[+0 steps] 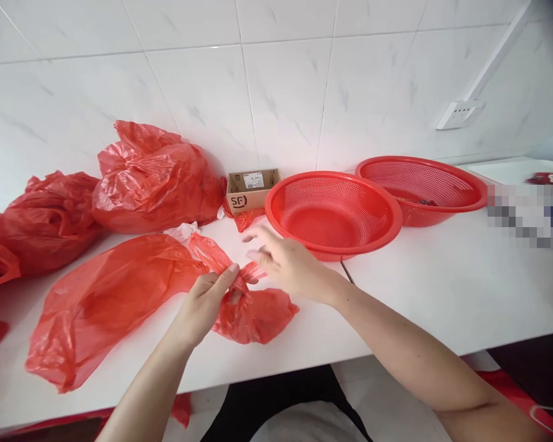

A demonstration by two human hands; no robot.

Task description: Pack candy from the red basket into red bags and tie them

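A small red plastic bag (258,316) lies near the front edge of the table, its neck twisted and its lower part bulging. My left hand (209,298) pinches this neck, thumb on top. Just right of it, my right hand (281,261) hovers with fingers apart beside a loose end of the bag; its lower fingers are partly hidden. What the small bag contains cannot be made out. To the left, a larger, loosely puffed red plastic bag (115,294) rests on the white table (419,294).
Full red bags (152,178) line the wall at the left. A small cardboard box (253,189) stands behind my hands. Two red plastic colanders sit at the right, a front colander (332,236) and a rear colander (424,178) with small dark bits. A socket (459,115) is on the tiled wall.
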